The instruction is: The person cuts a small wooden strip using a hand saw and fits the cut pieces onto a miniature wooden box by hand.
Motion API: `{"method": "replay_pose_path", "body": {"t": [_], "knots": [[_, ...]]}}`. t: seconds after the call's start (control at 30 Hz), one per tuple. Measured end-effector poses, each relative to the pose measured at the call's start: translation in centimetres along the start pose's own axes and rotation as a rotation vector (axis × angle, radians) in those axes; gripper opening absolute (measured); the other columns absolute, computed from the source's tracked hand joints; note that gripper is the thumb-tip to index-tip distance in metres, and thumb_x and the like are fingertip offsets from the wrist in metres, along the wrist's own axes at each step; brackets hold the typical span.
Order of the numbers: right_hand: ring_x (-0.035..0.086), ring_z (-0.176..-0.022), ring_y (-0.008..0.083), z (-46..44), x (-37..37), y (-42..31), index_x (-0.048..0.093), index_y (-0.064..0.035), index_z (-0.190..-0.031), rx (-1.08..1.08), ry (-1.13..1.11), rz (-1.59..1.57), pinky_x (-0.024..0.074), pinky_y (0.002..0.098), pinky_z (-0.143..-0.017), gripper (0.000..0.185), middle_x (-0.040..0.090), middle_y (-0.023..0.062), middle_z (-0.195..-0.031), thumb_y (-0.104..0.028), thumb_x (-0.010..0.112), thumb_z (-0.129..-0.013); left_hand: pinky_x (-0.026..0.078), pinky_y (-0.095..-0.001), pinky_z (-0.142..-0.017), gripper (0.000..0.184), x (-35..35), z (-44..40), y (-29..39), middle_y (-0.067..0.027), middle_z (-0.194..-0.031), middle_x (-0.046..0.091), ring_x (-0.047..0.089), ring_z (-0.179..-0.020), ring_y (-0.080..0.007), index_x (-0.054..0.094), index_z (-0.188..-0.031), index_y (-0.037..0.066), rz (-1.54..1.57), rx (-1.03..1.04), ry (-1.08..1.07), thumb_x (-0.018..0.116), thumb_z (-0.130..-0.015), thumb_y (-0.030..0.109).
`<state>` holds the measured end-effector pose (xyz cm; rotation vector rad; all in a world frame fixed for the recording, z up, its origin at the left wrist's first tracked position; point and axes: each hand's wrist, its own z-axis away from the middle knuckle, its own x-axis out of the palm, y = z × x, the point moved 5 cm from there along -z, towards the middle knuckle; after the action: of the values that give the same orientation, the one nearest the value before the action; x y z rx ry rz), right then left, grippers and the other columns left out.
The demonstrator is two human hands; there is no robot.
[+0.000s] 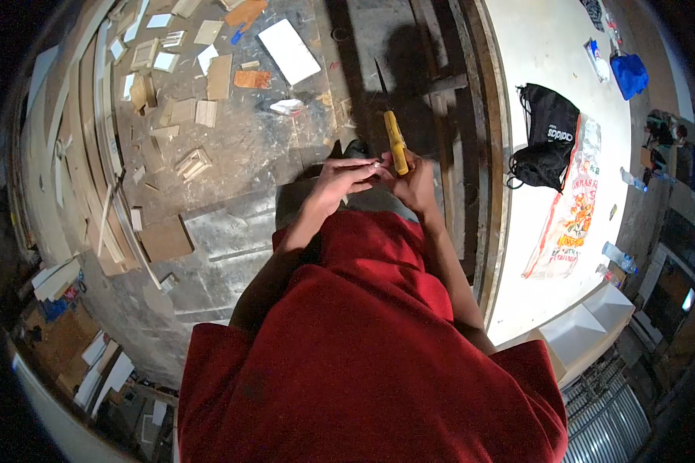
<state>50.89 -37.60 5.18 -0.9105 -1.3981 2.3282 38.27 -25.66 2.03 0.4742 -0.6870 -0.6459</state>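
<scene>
A yellow-handled tool [395,143] with a thin, dark, tapering blade points away from me; it looks like a handsaw seen edge-on. My right hand [415,184] is closed around the near end of its handle. From the left, my left hand [338,184] reaches across until its fingertips meet the right hand's fingers. Those left fingers are pressed together at a small bright spot beside the handle, and what they pinch, if anything, is too small to name. Both hands are in front of my red shirt [363,324], at waist height.
Wood offcuts [206,113] and a white board [289,52] lie scattered on the floor at the left. Along the right runs a white table [517,224] carrying a black drawstring bag [548,135] and a printed sack [571,224]. Long strips [104,100] stand at the left.
</scene>
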Motion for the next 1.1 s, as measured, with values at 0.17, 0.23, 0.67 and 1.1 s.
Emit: {"method": "replay_pose_path", "body": {"t": [0.17,0.23,0.67,1.1], "knots": [[0.065,-0.079,0.0114,0.2,1.0,1.9,0.067,-0.0004,-0.104,-0.103,-0.077,0.012,0.0540,0.0298,-0.074,0.029,0.071,0.0057,-0.086,-0.009,0.081,-0.080,0.058,-0.0293,-0.071,0.031,-1.3,-1.8,-0.4,-0.0072,-0.091,0.073,0.069,-0.080,-0.0148,0.074,-0.103,-0.003,-0.241,-0.151,-0.122,0.076,-0.090,0.026],[0.065,-0.078,0.0117,0.2,1.1,1.8,0.067,-0.0006,-0.103,-0.156,-0.116,0.053,0.0538,0.0301,-0.073,0.027,0.071,0.0060,-0.085,-0.008,0.080,-0.081,0.058,-0.0282,-0.067,0.032,-2.0,-2.8,-1.0,-0.0061,-0.086,0.073,0.068,-0.075,-0.0138,0.075,-0.099,-0.003,-0.379,-0.208,-0.166,0.077,-0.089,0.027],[0.064,-0.075,0.0121,0.0,0.8,2.6,0.067,-0.0007,-0.106,-0.096,0.022,0.020,0.0524,0.0293,-0.071,0.027,0.071,0.0072,-0.081,-0.006,0.079,-0.082,0.059,-0.0317,-0.070,0.033,-2.0,-2.0,-0.1,-0.0054,-0.102,0.073,0.066,-0.088,-0.0147,0.073,-0.114,0.000,-0.258,-0.087,0.064,0.075,-0.092,0.024],[0.069,-0.084,0.0136,-0.7,1.1,3.7,0.069,0.0025,-0.103,-0.111,-0.031,-0.088,0.0542,0.0293,-0.074,0.020,0.073,0.0104,-0.088,0.000,0.070,-0.083,0.057,-0.0335,-0.084,0.024,0.2,-2.2,-0.8,-0.0058,-0.104,0.073,0.069,-0.096,-0.0169,0.074,-0.110,0.005,0.021,-0.146,-0.008,0.074,-0.092,0.022]]}}
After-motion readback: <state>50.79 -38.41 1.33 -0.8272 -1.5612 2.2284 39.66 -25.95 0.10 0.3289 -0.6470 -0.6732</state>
